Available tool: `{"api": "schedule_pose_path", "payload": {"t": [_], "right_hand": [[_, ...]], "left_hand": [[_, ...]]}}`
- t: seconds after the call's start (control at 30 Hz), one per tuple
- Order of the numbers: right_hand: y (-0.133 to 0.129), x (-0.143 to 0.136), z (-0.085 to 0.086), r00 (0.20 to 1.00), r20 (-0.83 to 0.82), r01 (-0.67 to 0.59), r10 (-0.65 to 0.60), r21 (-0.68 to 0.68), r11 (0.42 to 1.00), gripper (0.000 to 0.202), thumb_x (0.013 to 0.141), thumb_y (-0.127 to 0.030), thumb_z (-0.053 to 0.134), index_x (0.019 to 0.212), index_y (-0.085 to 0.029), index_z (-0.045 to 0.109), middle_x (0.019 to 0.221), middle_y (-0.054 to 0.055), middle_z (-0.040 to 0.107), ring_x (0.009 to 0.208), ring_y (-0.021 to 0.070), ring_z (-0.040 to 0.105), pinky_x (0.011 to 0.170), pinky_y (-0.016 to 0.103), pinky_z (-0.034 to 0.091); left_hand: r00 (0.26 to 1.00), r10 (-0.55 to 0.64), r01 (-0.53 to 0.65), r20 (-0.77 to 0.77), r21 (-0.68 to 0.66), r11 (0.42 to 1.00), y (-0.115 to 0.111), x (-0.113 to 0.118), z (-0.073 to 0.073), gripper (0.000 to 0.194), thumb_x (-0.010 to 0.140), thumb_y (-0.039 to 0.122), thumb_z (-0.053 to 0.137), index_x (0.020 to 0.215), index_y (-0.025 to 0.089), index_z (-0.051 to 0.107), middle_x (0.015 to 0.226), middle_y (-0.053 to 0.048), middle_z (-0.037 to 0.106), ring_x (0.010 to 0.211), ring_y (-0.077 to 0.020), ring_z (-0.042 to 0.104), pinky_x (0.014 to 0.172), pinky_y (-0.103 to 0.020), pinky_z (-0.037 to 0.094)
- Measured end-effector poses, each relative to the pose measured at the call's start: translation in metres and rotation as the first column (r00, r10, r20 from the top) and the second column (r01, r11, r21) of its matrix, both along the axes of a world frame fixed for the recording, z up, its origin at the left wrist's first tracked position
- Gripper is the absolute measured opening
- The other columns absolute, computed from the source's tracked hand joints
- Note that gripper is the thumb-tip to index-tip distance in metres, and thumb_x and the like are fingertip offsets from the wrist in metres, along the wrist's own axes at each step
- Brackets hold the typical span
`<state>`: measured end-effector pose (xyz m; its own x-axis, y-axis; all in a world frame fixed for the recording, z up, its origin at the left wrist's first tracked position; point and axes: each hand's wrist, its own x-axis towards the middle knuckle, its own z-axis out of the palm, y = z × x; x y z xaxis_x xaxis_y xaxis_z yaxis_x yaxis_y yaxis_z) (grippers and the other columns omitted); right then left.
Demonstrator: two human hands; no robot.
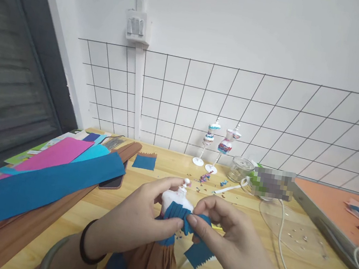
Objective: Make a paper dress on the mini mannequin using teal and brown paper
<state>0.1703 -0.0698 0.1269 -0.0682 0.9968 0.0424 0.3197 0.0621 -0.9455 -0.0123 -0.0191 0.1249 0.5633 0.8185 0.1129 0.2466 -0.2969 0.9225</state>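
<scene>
A small white mannequin (pixel 169 200) stands in front of me, wearing a pleated brown skirt (pixel 149 259) with blue parts. My left hand (pixel 143 213) wraps around its side, thumb pressing folded blue paper against the chest. Between the thumb and fingers of my right hand (pixel 218 231) is a pinched blue paper strip (pixel 200 252), pleated across the mannequin's front; its zigzag-cut end hangs below the hand. Some left fingers are hidden behind the mannequin.
Two small mannequins (pixel 208 139) on stands are at the back, near a glass jar (pixel 241 169). Long blue (pixel 56 183) and brown paper strips lie left, over a phone (pixel 112 180). A blue piece (pixel 144 161), paper scraps and a white cable (pixel 280 241) are on the table.
</scene>
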Motion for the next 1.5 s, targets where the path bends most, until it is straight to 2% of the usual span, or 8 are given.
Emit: {"api": "schedule_pose_path", "payload": {"t": [0.2,0.53,0.7,0.9,1.07,1.2,1.4,1.5], "right_hand": [[0.000,-0.001,-0.001,1.000,0.017,0.018,-0.018,0.012,1.000,0.018,0.083,-0.038,0.059,0.077,-0.021,0.055,0.066,-0.003,0.056,0.062,0.0124,0.057,0.052,0.022,0.048],[0.000,-0.003,-0.002,0.997,-0.073,0.019,-0.019,0.004,1.000,0.023,0.082,-0.041,0.060,0.079,-0.021,0.047,0.066,-0.004,0.053,0.059,0.0119,0.055,0.050,0.023,0.046],[0.000,-0.005,-0.003,0.997,-0.071,0.011,-0.010,0.015,1.000,0.021,0.083,-0.038,0.059,0.081,-0.021,0.048,0.067,-0.004,0.053,0.061,0.0116,0.055,0.051,0.022,0.044],[0.001,-0.002,0.000,0.997,-0.064,-0.047,0.046,-0.006,0.999,0.018,0.083,-0.036,0.059,0.079,-0.021,0.049,0.067,-0.003,0.055,0.063,0.0115,0.055,0.055,0.022,0.044],[0.002,0.003,-0.001,0.997,0.037,-0.078,0.075,0.074,0.994,0.010,0.082,-0.029,0.061,0.083,-0.022,0.053,0.076,-0.002,0.058,0.072,0.0128,0.056,0.062,0.023,0.044],[0.000,0.004,0.000,0.993,0.076,-0.095,0.091,0.051,0.994,0.010,0.084,-0.032,0.059,0.084,-0.023,0.056,0.079,-0.002,0.058,0.075,0.0132,0.056,0.066,0.023,0.044],[-0.007,0.002,0.002,0.990,0.121,-0.074,0.071,0.019,0.997,0.019,0.083,-0.040,0.059,0.076,-0.022,0.057,0.070,-0.003,0.055,0.061,0.0111,0.050,0.050,0.020,0.039],[-0.011,-0.003,0.002,0.985,0.163,-0.078,0.065,0.075,0.994,0.015,0.080,-0.035,0.062,0.072,-0.023,0.059,0.067,-0.003,0.060,0.061,0.0121,0.054,0.052,0.020,0.043]], "left_hand": [[1.000,-0.004,0.004,-0.015,0.003,1.000,0.000,0.000,0.001,0.053,0.075,0.022,0.063,0.126,0.029,0.048,0.104,0.000,0.064,0.106,-0.0212,0.057,0.077,-0.026,0.050],[0.999,-0.052,0.052,0.000,0.056,0.997,-0.001,-0.004,0.004,0.050,0.082,0.030,0.060,0.129,0.026,0.046,0.099,-0.001,0.064,0.104,-0.0207,0.057,0.087,-0.029,0.047],[1.000,-0.015,0.016,0.021,-0.045,0.999,-0.003,0.002,0.004,0.058,0.074,0.042,0.069,0.126,0.027,0.049,0.102,-0.001,0.065,0.097,-0.0206,0.060,0.077,-0.027,0.050],[0.999,0.000,0.004,0.052,-0.065,0.998,0.000,0.002,0.002,0.056,0.072,0.034,0.072,0.123,0.028,0.051,0.109,0.000,0.062,0.099,-0.0187,0.059,0.081,-0.026,0.050],[0.998,-0.039,0.043,0.056,-0.055,0.998,0.004,-0.002,0.003,0.054,0.073,0.025,0.070,0.124,0.026,0.051,0.108,-0.002,0.063,0.101,-0.0197,0.059,0.085,-0.029,0.049],[0.995,-0.034,0.042,0.091,-0.094,0.995,0.006,-0.004,0.001,0.057,0.073,0.023,0.070,0.126,0.025,0.050,0.111,-0.004,0.062,0.103,-0.0208,0.059,0.088,-0.032,0.049],[0.964,-0.119,0.157,0.237,-0.148,0.976,0.015,-0.011,-0.006,0.060,0.070,0.024,0.075,0.125,0.026,0.053,0.127,-0.005,0.056,0.116,-0.0221,0.053,0.098,-0.034,0.044],[0.935,-0.186,0.240,0.301,-0.156,0.958,0.020,-0.013,-0.007,0.057,0.069,0.020,0.076,0.122,0.027,0.057,0.127,-0.005,0.055,0.115,-0.0215,0.053,0.099,-0.034,0.043]]}}
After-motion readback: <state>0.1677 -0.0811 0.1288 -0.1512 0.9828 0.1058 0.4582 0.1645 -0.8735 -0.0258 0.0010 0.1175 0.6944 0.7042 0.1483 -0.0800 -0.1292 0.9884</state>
